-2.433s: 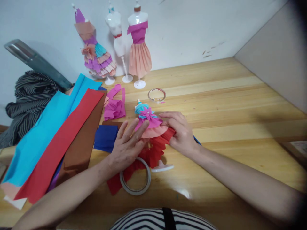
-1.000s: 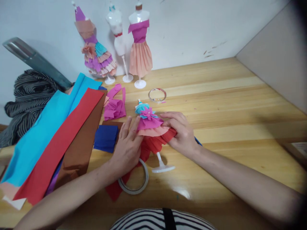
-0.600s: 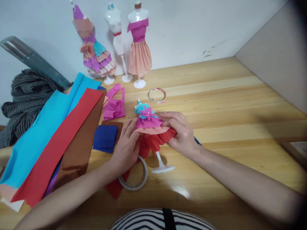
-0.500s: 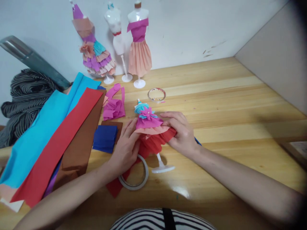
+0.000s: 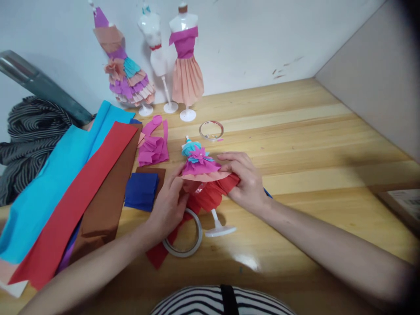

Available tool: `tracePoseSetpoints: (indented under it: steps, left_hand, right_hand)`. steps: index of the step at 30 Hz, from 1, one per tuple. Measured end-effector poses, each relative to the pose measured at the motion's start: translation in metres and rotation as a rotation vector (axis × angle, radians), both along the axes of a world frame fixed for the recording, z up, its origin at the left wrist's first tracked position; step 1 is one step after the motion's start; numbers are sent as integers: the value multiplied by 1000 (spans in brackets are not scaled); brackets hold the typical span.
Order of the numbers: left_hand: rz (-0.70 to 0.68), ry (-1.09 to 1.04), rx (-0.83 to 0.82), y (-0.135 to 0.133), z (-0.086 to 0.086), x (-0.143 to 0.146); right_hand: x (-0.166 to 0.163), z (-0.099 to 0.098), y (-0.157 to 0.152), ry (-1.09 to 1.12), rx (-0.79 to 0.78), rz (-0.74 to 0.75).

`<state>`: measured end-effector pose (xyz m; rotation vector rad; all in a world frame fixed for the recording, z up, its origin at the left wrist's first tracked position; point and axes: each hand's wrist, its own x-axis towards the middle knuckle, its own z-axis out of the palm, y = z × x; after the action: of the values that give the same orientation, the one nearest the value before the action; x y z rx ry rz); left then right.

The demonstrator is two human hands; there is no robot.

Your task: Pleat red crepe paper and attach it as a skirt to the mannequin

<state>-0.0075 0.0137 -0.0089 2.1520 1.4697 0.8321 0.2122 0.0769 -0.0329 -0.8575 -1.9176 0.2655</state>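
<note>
A miniature dress form [image 5: 219,229] on a white stand leans between my hands. It wears a layered crepe paper dress [image 5: 201,168]: turquoise top, magenta flower at the waist, magenta and peach tiers. Below these hangs a red crepe paper layer [image 5: 213,192]. My left hand [image 5: 167,201] is closed on the skirt's left side, its fingertips partly hidden beneath the peach edge. On the other side, my right hand [image 5: 246,181] pinches the red layer, thumb tucked under the skirt. A roll of tape [image 5: 198,236] lies by my left wrist, over a red strip [image 5: 155,256].
Three more dress forms stand along the wall, one in a peach skirt [image 5: 187,81]. Crepe paper sheets [image 5: 74,201] cover the left side, near folded blue paper [image 5: 141,191] and magenta scraps [image 5: 153,148]. A clear tape ring [image 5: 211,130] lies behind the dress.
The peach edge is lifted a little on the left, baring more of the red layer and a shiny spot. My left fingers have moved further under it. The whole view has shifted slightly.
</note>
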Motion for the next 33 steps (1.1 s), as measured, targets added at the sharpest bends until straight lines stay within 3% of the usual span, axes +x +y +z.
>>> tracePoseSetpoints:
  steps: [11,23,33]
  left_hand:
    - [-78,-21,22,1,6,4]
    - [-163,-58,-184,-2,21,0]
    - [-232,-31,-116,3,17,-1]
  right_hand:
    - [1,1,-1,-19,-19,-2]
    - [0,1,-1,3,-21,-5]
    - [0,2,-2,12,4,-2]
